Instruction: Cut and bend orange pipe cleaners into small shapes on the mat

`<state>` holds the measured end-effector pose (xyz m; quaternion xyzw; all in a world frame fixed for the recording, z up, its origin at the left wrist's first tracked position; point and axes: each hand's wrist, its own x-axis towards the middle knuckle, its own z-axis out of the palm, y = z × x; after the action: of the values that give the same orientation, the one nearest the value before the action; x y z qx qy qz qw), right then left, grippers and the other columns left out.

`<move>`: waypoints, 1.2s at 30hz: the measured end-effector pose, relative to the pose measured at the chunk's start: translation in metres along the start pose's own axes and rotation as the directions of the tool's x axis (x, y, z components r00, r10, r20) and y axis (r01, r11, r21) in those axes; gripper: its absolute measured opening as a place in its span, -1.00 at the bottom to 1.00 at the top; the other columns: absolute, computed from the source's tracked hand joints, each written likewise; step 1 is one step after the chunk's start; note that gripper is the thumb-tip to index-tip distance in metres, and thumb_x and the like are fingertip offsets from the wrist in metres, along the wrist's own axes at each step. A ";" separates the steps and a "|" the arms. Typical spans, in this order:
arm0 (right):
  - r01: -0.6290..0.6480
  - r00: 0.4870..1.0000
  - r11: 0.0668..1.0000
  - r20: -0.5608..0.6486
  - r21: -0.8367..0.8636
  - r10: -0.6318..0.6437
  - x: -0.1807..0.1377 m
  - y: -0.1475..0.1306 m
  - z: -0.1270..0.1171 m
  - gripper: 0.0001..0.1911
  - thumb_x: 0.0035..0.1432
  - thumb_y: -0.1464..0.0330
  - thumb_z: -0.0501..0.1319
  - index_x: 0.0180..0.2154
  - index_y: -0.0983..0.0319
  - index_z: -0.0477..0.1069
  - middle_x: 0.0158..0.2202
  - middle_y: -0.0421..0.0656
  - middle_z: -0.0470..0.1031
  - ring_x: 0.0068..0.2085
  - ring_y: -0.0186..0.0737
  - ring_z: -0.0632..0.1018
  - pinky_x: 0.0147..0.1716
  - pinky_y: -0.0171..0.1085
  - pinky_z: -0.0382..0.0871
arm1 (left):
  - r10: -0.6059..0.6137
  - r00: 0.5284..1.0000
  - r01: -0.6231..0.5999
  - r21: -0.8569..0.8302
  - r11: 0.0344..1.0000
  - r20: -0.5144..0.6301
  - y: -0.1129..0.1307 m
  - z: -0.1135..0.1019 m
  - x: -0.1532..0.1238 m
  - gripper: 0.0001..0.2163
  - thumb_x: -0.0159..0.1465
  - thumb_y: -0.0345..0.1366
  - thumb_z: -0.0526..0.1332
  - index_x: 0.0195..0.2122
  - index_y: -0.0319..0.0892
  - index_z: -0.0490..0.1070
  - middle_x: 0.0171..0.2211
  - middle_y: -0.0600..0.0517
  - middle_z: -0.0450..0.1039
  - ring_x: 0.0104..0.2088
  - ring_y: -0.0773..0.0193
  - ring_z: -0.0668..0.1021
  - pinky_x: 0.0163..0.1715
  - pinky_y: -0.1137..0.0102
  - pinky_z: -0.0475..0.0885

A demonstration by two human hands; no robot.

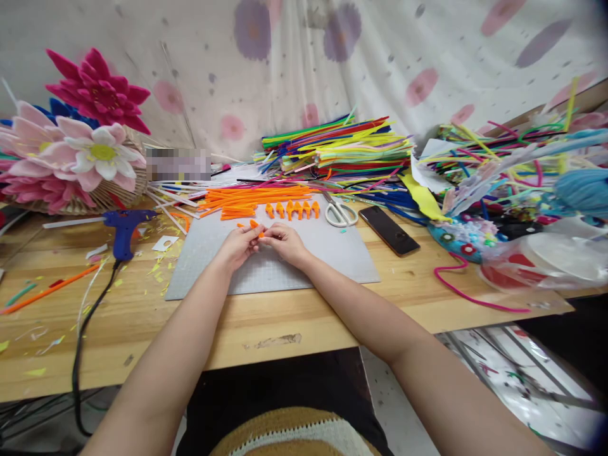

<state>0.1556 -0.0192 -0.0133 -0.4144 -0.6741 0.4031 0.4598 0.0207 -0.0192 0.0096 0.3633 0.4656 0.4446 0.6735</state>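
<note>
Over a grey cutting mat [332, 253], my left hand [237, 244] and my right hand [285, 242] meet, fingers pinched together on a short orange pipe cleaner piece [256, 227] held between them. Just beyond my hands stands a row of several small folded orange pieces [293, 209]. Behind those lies a bundle of straight orange pipe cleaners [251, 197].
White scissors [340, 212] and a dark phone [388, 230] lie right of the mat. A blue glue gun [124, 229] with its black cord sits to the left. Stacks of coloured pipe cleaners [342, 145], fabric flowers [80, 152] and a pink loop [470, 294] crowd the wooden table.
</note>
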 end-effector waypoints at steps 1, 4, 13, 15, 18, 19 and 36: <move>-0.015 0.999 1.000 0.031 0.018 0.015 0.001 0.001 -0.001 -0.91 -0.06 0.42 0.24 -0.55 0.28 0.46 -0.50 -0.24 0.31 -0.39 -0.38 0.36 -0.30 -0.34 0.22 | 0.029 1.000 -0.029 0.036 0.999 -0.001 0.000 -0.001 0.000 -0.80 -0.04 -0.26 0.36 -0.52 -0.29 0.44 -0.70 0.15 0.20 -0.70 0.56 0.23 -0.72 0.62 0.18; -0.045 0.997 0.998 0.071 0.042 0.042 0.002 0.003 -0.002 -0.91 -0.07 0.41 0.24 -0.55 0.28 0.44 -0.48 -0.25 0.32 -0.38 -0.40 0.37 -0.30 -0.36 0.21 | 0.129 0.992 -0.129 0.142 0.981 0.008 0.000 -0.002 -0.001 -0.71 0.01 -0.12 0.30 -0.44 -0.29 0.48 -0.67 0.12 0.25 -0.67 0.52 0.27 -0.72 0.59 0.22; -0.046 0.989 0.998 0.141 0.051 0.038 0.001 0.003 -0.001 -0.90 -0.07 0.37 0.24 -0.52 0.28 0.42 -0.50 -0.26 0.31 -0.41 -0.41 0.35 -0.32 -0.36 0.21 | 0.512 0.851 -0.413 0.453 0.791 -0.119 -0.003 -0.010 0.005 -0.78 0.05 -0.19 0.23 -0.40 -0.25 0.51 -0.58 0.07 0.39 -0.64 0.45 0.36 -0.65 0.53 0.27; -0.036 0.988 0.999 0.153 0.041 0.030 0.001 0.003 -0.001 -0.90 -0.07 0.36 0.25 -0.53 0.27 0.42 -0.50 -0.26 0.31 -0.41 -0.41 0.35 -0.31 -0.36 0.21 | 0.559 0.822 -0.436 0.516 0.737 -0.104 -0.006 -0.011 0.007 -0.80 0.07 -0.21 0.20 -0.41 -0.23 0.51 -0.55 0.05 0.42 -0.59 0.42 0.39 -0.60 0.53 0.28; -0.033 0.988 0.999 0.152 0.017 0.030 0.002 0.003 0.000 -0.84 -0.07 0.34 0.25 -0.58 0.28 0.37 -0.53 -0.27 0.29 -0.42 -0.41 0.34 -0.31 -0.36 0.21 | 0.577 0.810 -0.435 0.550 0.713 -0.106 -0.008 -0.010 0.008 -0.81 0.06 -0.21 0.21 -0.42 -0.22 0.51 -0.51 0.03 0.44 -0.51 0.38 0.44 -0.54 0.51 0.32; -0.038 0.989 0.999 0.147 0.016 0.035 0.002 0.002 0.000 -0.83 -0.06 0.33 0.24 -0.59 0.28 0.36 -0.53 -0.27 0.28 -0.42 -0.42 0.33 -0.32 -0.37 0.21 | 0.571 0.813 -0.435 0.532 0.726 -0.115 -0.007 -0.009 0.007 -0.80 0.05 -0.20 0.22 -0.42 -0.22 0.51 -0.50 0.03 0.45 -0.51 0.38 0.44 -0.54 0.50 0.32; -0.285 0.941 0.899 0.273 0.331 0.198 -0.005 -0.004 -0.011 -0.77 -0.01 0.24 0.16 -0.48 0.28 0.41 -0.61 -0.28 0.28 -0.59 -0.48 0.19 -0.60 -0.41 0.04 | 0.183 0.983 -0.184 -0.012 0.983 -0.024 0.002 -0.011 0.001 -0.76 -0.11 -0.25 0.38 -0.51 -0.28 0.42 -0.70 0.13 0.29 -0.68 0.50 0.33 -0.67 0.57 0.29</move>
<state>0.1668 -0.0232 -0.0076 -0.3520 -0.5792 0.6216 0.3927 0.0105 -0.0165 0.0075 0.3949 0.4344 0.5121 0.6269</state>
